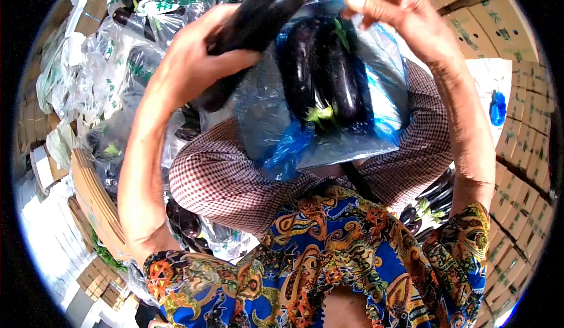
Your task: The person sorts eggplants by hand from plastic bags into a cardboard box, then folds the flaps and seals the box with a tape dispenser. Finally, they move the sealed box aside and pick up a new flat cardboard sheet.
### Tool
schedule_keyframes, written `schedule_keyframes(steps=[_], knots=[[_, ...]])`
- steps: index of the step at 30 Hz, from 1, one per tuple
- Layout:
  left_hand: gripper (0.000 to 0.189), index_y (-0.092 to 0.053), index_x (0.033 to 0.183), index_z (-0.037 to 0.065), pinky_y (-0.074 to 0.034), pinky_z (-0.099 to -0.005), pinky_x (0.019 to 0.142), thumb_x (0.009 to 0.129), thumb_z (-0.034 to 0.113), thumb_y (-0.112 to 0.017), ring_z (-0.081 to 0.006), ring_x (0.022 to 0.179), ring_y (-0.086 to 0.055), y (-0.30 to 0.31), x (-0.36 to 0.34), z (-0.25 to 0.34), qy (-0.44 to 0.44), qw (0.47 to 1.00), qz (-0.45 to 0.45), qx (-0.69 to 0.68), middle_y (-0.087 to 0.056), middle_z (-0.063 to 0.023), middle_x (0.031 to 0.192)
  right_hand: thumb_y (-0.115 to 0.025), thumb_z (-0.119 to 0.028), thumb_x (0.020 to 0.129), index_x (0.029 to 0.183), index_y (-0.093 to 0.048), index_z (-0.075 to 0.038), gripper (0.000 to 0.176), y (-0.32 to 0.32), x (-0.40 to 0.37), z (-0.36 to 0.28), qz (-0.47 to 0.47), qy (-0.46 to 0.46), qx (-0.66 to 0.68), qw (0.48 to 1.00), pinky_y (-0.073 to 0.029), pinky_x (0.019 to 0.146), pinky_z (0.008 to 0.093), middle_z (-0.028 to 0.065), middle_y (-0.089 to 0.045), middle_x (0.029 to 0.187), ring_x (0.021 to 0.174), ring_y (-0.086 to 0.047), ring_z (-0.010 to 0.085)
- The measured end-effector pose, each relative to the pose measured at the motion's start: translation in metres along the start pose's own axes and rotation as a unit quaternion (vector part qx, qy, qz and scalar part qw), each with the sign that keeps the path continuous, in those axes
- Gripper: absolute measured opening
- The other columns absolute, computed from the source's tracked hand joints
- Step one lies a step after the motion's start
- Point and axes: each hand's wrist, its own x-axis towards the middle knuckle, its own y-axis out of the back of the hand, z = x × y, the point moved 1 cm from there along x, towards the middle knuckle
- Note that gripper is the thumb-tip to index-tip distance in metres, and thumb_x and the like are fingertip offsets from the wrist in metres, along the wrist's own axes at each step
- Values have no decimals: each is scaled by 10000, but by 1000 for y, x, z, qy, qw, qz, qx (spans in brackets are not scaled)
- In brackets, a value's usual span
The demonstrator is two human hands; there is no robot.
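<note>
Left of the blue bag (pixel 288 150), the left hand (pixel 197 57) is closed round a tilted eggplant (pixel 251 23). More eggplants (pixel 346 84) lie in the bag; beyond its right side, the right hand (pixel 405 12) curves half open, any hold unclear.

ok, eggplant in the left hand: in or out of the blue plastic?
Out: the eggplant shows bare in the left hand, the blue plastic not around it.

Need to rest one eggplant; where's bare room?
Bare plastic sheeting between the held eggplant and the clustered eggplants; also checked trousers between that sheeting and the right forearm. Crowded: the left side, heaped with clear plastic bags.
</note>
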Motion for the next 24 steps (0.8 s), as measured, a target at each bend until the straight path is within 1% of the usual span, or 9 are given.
schedule_keyframes(steps=[2, 4, 5, 8, 12, 17, 18, 20, 24], knots=[[561, -561, 1232, 27, -454, -322, 908, 724, 190, -734, -177, 1000, -595, 18, -33, -13, 61, 996, 33, 54, -645, -85, 1060, -641, -338, 909, 1349, -488, -41, 552, -10, -4, 26, 52, -103, 23, 993, -495, 784, 285, 61, -656, 1039, 932, -601, 134], [581, -548, 1244, 27, -452, -333, 902, 722, 203, -732, -195, 978, -596, 23, -67, -50, 137, 988, 68, 6, -644, -85, 1058, -655, -298, 912, 1350, -467, 4, 565, -10, -1, 80, 45, -195, -37, 979, -551, 712, 285, 119, -654, 1021, 852, -642, 163], [578, -545, 1248, 30, -451, -329, 898, 729, 206, -731, -194, 966, -593, 21, -85, -70, 163, 982, 92, -32, -642, -83, 1055, -659, -282, 912, 1339, -458, 43, 573, -25, -2, 86, 63, -259, 25, 963, -565, 655, 267, 148, -656, 1013, 784, -651, 166], [550, -542, 1247, 27, -461, -318, 853, 771, 227, -731, -164, 929, -585, 4, -132, -131, 271, 943, 151, -122, -638, -71, 1037, -710, -385, 859, 1245, -505, 53, 619, -59, -5, 102, 29, -363, -37, 931, -543, 565, 242, 117, -655, 963, 754, -639, 147], [599, -538, 1240, -23, -459, -319, 870, 787, 313, -737, -194, 962, -598, -15, -184, -207, 353, 891, 204, -199, -645, -104, 1085, -781, -467, 756, 1112, -552, -7, 625, -102, 2, 119, 23, -379, -24, 925, -524, 563, 291, 69, -660, 865, 705, -619, 162], [713, -576, 1231, -33, -472, -350, 903, 727, 439, -755, -251, 1020, -623, -8, -201, -257, 415, 827, 342, -164, -667, -172, 1075, -802, -429, 736, 1161, -537, -20, 647, -112, -3, 97, 61, -376, -12, 924, -509, 718, 295, 105, -641, 1060, 885, -619, 157], [766, -533, 1248, -84, -489, -353, 864, 736, 428, -783, -242, 963, -632, -6, -211, -319, 408, 833, 363, -87, -669, -175, 1051, -802, -431, 734, 1185, -533, -24, 665, -109, -5, 92, 62, -367, -20, 928, -499, 735, 290, 98, -632, 1097, 920, -611, 155], [786, -534, 1283, -28, -469, -360, 933, 762, 530, -720, -285, 1059, -638, 14, -194, -288, 448, 820, 355, 12, -663, -195, 1135, -798, -448, 728, 1253, -515, -24, 732, -106, -12, 86, 40, -380, 1, 924, -494, 732, 277, 66, -634, 1096, 934, -605, 158], [890, -395, 1383, 20, -425, -386, 1002, 780, 619, -661, -354, 1197, -549, -22, -178, -354, 410, 852, 319, 66, -579, -235, 1270, -764, -501, 746, 1321, -482, -23, 799, -109, -11, 89, 33, -393, -58, 917, -502, 747, 280, 85, -601, 1179, 993, -582, 167]])
